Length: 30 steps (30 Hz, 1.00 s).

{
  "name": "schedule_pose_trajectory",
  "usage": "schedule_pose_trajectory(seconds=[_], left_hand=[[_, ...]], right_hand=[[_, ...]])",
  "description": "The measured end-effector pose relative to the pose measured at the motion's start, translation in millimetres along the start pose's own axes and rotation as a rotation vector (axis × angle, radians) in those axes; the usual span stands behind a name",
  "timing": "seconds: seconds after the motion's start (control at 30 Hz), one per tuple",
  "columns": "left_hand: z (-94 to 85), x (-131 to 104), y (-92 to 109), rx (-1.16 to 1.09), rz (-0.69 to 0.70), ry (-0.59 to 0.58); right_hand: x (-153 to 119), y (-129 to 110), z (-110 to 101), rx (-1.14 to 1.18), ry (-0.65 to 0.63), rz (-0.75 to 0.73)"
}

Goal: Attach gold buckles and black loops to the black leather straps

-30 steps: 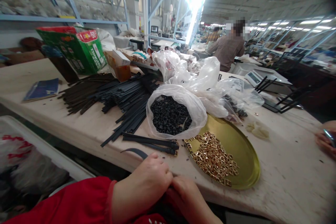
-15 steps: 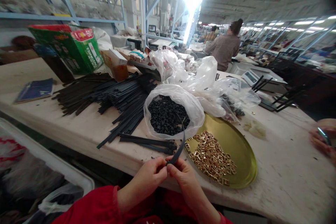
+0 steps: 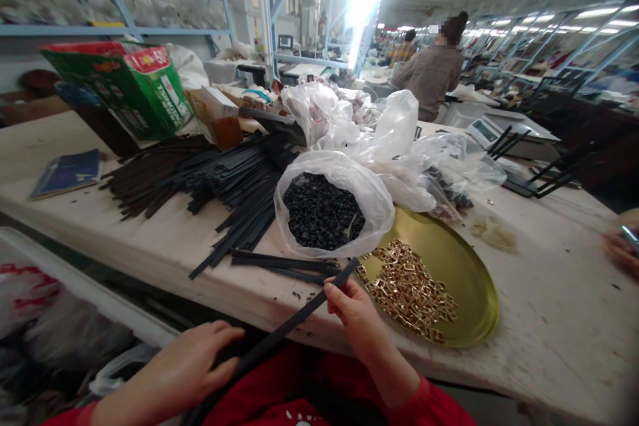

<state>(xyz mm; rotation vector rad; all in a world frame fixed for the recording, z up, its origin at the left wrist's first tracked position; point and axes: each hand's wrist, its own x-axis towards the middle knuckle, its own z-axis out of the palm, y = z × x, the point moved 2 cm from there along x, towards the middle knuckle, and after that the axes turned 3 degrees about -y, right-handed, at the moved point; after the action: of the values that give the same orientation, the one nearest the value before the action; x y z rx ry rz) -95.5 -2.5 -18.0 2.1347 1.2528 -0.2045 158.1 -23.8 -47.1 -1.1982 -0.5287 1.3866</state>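
Note:
My right hand (image 3: 357, 309) pinches a long black strap (image 3: 299, 317) between thumb and fingers, close to its upper end. The strap slopes down to the left across my lap. My left hand (image 3: 200, 359) is beside its lower part, thumb and fingers apart, with the thumb tip at the strap's edge. Just beyond the right hand lies a small bundle of black straps (image 3: 279, 266). A white plastic bag (image 3: 382, 206) of small black loops (image 3: 322, 210) stands open behind it. To the right, a gold tray (image 3: 479, 286) holds a heap of gold buckles (image 3: 412, 293).
Piles of dark straps (image 3: 234, 176) spread over the left of the table (image 3: 554, 326), near a blue booklet (image 3: 67, 173) and a green carton (image 3: 124, 90). Clear bags (image 3: 449, 166) lie behind the tray. Another person's hand (image 3: 624, 243) is at the right edge; a person (image 3: 434, 73) stands farther back.
My hands were together at one end of the strap; now the left has moved down and left, its fingers apart. The strap, earlier curving upward, now stretches down across my lap.

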Motion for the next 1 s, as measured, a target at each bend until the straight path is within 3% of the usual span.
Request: schedule_pose_trajectory(seconds=[0.07, 0.13, 0.17, 0.27, 0.37, 0.47, 0.53, 0.6, 0.8, 1.0], left_hand=[[0.4, 17.8, 25.5, -0.217, 0.069, 0.039], [5.2, 40.1, 58.4, -0.511, 0.178, -0.044], [7.9, 50.5, 72.6, -0.628, 0.166, -0.084], [11.2, 71.6, 100.3, -0.782, 0.184, -0.131], [8.0, 78.3, 104.8, -0.837, 0.218, -0.176], [4.7, 79.9, 99.3, -0.904, 0.128, -0.251], [4.1, 81.5, 97.6, -0.918, 0.066, -0.271], [4.9, 84.5, 99.0, -0.924, 0.022, -0.28], [7.5, 90.9, 110.7, -0.978, -0.032, -0.334], [3.5, 85.7, 119.2, -1.006, -0.048, -0.381]], right_hand=[[-8.2, 6.1, 13.3, -0.028, -0.051, 0.014], [-15.2, 12.1, 23.0, -0.056, -0.118, 0.002], [-17.3, 13.6, 23.9, -0.099, -0.138, -0.026], [-16.4, 6.9, 3.5, -0.401, -0.086, -0.201], [-8.1, -16.9, -45.4, -0.795, 0.092, -0.368], [4.0, -46.6, -94.2, -1.248, 0.311, -0.448], [15.6, -60.2, -111.3, -1.393, 0.326, -0.441], [30.5, -66.2, -113.6, -1.474, 0.265, -0.42], [79.1, -60.9, -88.7, -1.687, 0.12, -0.326], [93.8, -61.6, -88.9, -1.73, 0.017, -0.268]])
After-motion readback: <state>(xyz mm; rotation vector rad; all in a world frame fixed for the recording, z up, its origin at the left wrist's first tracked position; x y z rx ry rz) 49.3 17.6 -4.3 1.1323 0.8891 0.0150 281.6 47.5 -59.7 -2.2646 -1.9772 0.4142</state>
